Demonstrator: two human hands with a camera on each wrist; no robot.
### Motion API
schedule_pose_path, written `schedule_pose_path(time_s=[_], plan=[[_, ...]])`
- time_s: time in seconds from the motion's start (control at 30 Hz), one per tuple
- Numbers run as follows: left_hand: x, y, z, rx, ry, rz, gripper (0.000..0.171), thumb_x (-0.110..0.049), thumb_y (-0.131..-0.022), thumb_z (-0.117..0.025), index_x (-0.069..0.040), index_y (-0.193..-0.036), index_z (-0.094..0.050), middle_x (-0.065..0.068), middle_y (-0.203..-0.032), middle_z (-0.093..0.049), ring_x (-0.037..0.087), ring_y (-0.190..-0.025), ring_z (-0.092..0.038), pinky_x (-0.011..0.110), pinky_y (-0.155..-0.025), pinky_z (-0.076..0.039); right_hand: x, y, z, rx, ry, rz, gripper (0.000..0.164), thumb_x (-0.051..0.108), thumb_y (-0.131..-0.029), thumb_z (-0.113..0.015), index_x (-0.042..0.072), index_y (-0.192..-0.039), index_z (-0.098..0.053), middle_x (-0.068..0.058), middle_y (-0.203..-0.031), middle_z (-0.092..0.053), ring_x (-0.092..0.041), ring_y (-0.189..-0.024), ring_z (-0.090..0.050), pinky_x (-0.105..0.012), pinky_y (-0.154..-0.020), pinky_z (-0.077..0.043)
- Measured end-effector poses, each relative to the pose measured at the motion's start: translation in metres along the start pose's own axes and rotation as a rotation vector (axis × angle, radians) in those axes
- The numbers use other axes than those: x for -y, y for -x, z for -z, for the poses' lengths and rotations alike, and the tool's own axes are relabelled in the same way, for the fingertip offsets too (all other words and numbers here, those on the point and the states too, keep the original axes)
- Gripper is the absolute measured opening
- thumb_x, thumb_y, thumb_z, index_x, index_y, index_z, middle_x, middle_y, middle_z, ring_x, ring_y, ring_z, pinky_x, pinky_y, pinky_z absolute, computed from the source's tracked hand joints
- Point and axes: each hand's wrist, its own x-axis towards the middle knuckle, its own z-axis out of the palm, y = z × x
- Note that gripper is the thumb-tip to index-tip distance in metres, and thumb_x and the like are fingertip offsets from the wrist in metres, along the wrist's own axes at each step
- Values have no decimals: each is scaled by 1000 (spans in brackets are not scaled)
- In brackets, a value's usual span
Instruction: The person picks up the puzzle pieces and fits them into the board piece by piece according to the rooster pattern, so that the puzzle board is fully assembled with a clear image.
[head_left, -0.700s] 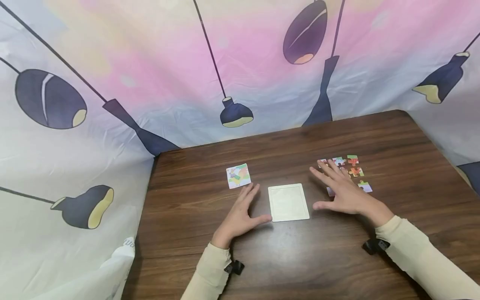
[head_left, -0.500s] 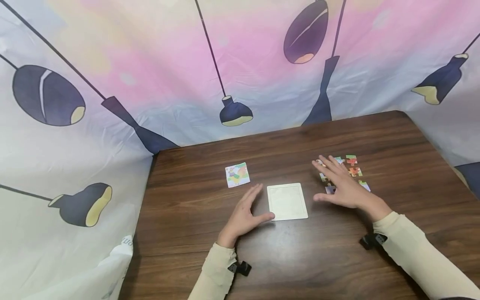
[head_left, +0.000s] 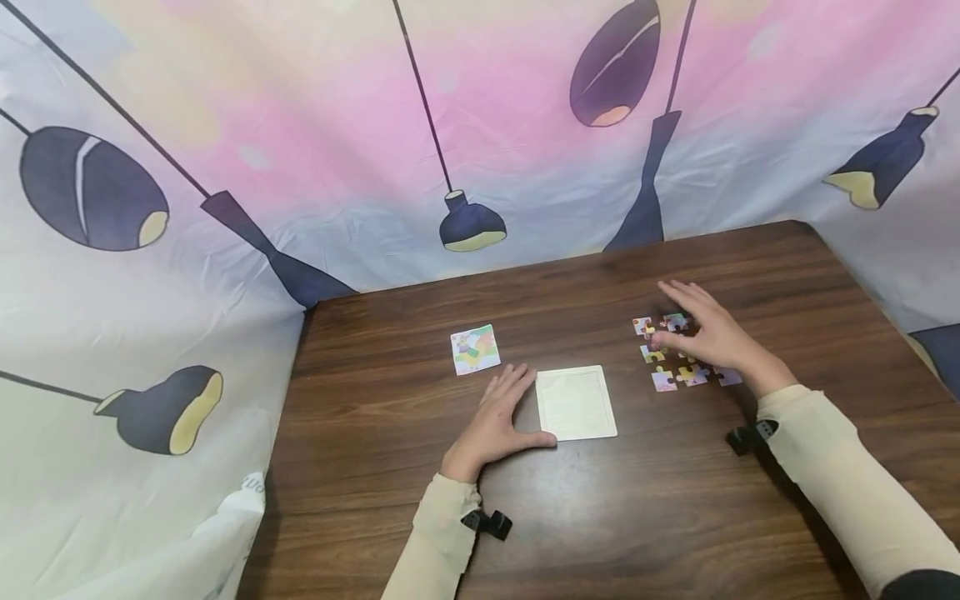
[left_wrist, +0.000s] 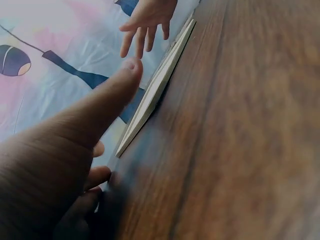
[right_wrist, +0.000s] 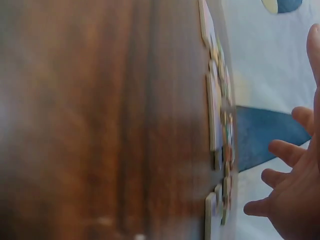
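A pale square puzzle frame (head_left: 576,403) lies flat on the dark wooden table. My left hand (head_left: 495,425) is at its left side, thumb tip by the near left corner and fingertips by the upper left edge. In the left wrist view the thumb (left_wrist: 112,95) extends over the tabletop beside the frame's edge (left_wrist: 157,92). My right hand (head_left: 716,337) hovers over the loose jigsaw pieces (head_left: 663,381), fingers spread, holding nothing, and hides several of them. The right wrist view shows the pieces (right_wrist: 214,112) lying flat and the fingers (right_wrist: 285,152) raised above them.
A square picture card (head_left: 475,349) with a cartoon print lies behind my left hand. A printed cloth (head_left: 360,167) with lamp drawings hangs along the table's back and left edges. The wooden table (head_left: 600,517) extends toward me in front of the frame.
My right hand has moved up and to the right over the pieces, uncovering those at the near left. My left hand has shifted slightly right, up to the frame.
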Motion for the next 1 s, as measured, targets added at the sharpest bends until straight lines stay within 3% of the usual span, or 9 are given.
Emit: schedule_pose_path(time_s=[0.2,0.43,0.63,1.0], plan=[[1,-3,2,28,-46,1,108,-55,-83,-87,-11,-166,-35,12,-173,-26,30,-163,-10,52,-131,-12,-12,-9,4,-16,-7,10,79,31,-99,-76,3,-163,-38,-33,-165,-31,-58,-154,-17,-84,-114,-13],[-2,-3,-2,6,-122,15,102,-59,-86,-82,-7,-164,-39,13,-172,-28,31,-162,-15,50,-131,-13,-17,-8,5,56,35,-7,63,29,-103,-71,2,-156,-50,-33,-159,-41,-58,-148,-29,-86,-113,-6],[-3,-5,-5,10,-106,24,104,-61,-85,-83,-8,-164,-40,12,-172,-28,28,-163,-13,48,-132,-10,-13,-9,6,76,76,-18,54,22,-102,-74,-1,-148,-58,-35,-155,-44,-60,-148,-28,-87,-112,-2],[-2,-3,-4,7,-108,17,109,-60,-80,-87,-6,-163,-40,13,-172,-29,30,-162,-15,51,-131,-12,-3,-19,-4,128,147,-69,52,28,-103,-72,1,-146,-61,-35,-156,-39,-58,-147,-26,-88,-111,-1]])
